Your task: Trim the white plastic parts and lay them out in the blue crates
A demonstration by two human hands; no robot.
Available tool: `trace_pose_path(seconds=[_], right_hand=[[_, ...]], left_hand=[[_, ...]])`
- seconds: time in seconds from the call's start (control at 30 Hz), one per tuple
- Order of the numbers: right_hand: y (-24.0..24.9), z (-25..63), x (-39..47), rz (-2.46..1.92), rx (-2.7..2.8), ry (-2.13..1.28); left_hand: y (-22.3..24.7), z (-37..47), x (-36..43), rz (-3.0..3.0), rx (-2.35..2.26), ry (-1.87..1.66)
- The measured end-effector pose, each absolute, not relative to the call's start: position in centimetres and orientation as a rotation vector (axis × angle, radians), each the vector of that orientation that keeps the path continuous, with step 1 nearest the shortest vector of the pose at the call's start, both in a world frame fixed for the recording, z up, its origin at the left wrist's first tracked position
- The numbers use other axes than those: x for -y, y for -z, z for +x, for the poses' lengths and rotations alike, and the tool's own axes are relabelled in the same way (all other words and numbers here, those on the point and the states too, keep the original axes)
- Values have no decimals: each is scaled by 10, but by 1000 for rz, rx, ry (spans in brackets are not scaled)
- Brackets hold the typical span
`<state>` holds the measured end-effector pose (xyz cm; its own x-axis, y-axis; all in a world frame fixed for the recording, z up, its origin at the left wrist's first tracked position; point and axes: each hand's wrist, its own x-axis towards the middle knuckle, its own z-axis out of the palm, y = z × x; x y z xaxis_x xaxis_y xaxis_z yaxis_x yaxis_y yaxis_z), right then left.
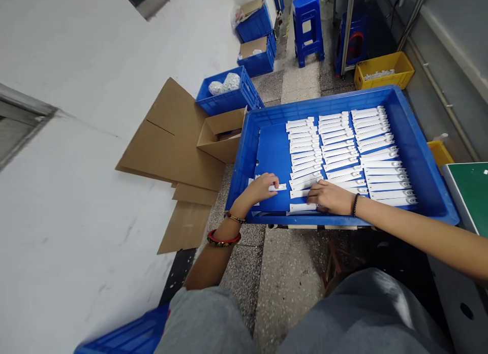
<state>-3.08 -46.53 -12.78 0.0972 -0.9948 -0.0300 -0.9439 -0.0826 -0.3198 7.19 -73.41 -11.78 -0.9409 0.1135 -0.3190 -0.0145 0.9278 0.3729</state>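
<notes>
Holding a white strip (281, 187) in the left hand (270, 185), over the blue tray (272, 151).
The left hand is pinching it between thumb and fingers near the tray's left side, while the right hand (328, 195) is resting, fingers curled, on the near end of the left column, touching a front strip (302, 207); whether it is gripping cannot be told. Beyond, other strips (371, 132) are lying in three columns; outside, cardboard (171, 135) is leaning left, and a yellow bin (385, 82) is sitting past the far right corner.
</notes>
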Motion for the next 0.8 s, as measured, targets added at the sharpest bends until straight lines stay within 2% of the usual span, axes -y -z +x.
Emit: trace_pose_path(seconds=[0.33, 0.47, 0.63, 0.8], right_hand=[[129, -30, 463, -1999, -2119, 260], [129, -30, 462, -1988, -2133, 247], [127, -28, 462, -2003, -2158, 321], [128, -28, 463, -2019, -2152, 377]], left_hand=[[117, 71, 734, 12, -2742, -570], [101, 72, 749, -58, -2728, -562], [69, 88, 774, -443, -2761, -224], [91, 99, 761, -502, -2707, -77]])
